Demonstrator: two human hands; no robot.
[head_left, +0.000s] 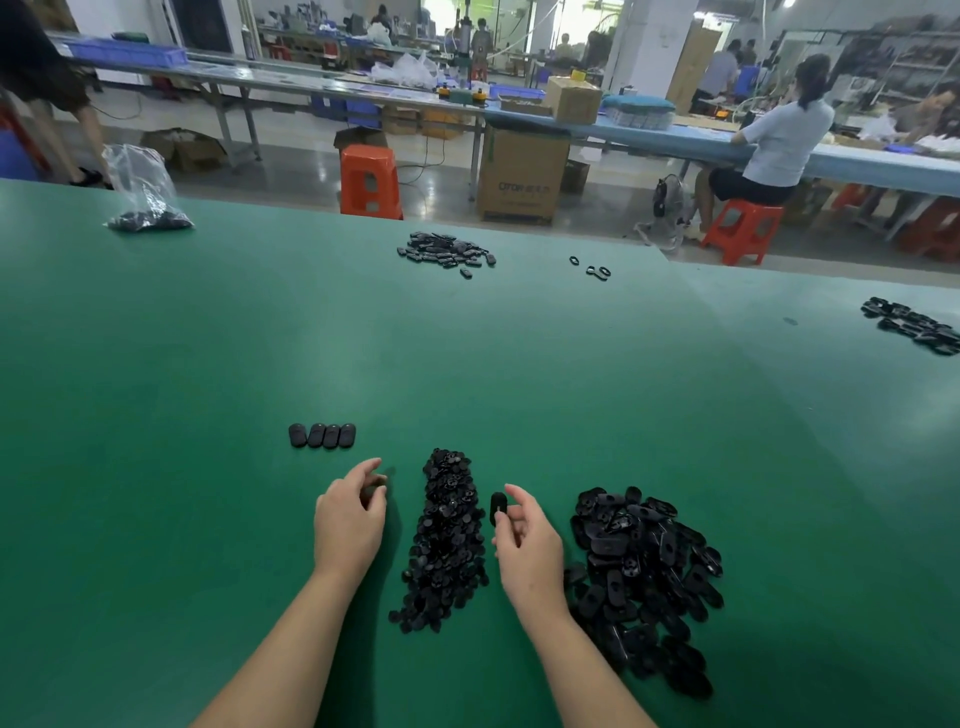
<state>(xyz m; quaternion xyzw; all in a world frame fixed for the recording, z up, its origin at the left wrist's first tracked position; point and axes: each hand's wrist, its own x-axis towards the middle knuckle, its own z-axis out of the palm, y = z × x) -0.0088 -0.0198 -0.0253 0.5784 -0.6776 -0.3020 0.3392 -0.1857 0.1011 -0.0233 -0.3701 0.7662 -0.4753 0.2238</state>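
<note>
right hand (527, 540) first on my feed: its thumb and fingers pinch one black oval shell (498, 505), held upright just above the green table mat (208, 364), between the two near heaps. the left hand (350, 519) hangs over the mat with its fingers curled inward around a dark blur at the tips; i cannot tell whether it grips anything.

between the hands runs a narrow heap of small black parts (447, 551), long from near to far. just right of the right wrist lies a wider heap of larger oval shells (644, 577), some of them showing a hole.

a little beyond the left hand i see a row of four oval pieces (322, 435), side by side and touching.

further out, near the far edge of the mat, sits another pile of black pieces (447, 250), and to its right three loose rings (592, 267). one more dark pile (914, 325) lies at the right border. far left stands a clear plastic bag (148, 192) with black parts in its bottom.

past the table i make out an orange stool (370, 179), a cardboard box (522, 174) and a seated person (779, 140) at a blue bench.
</note>
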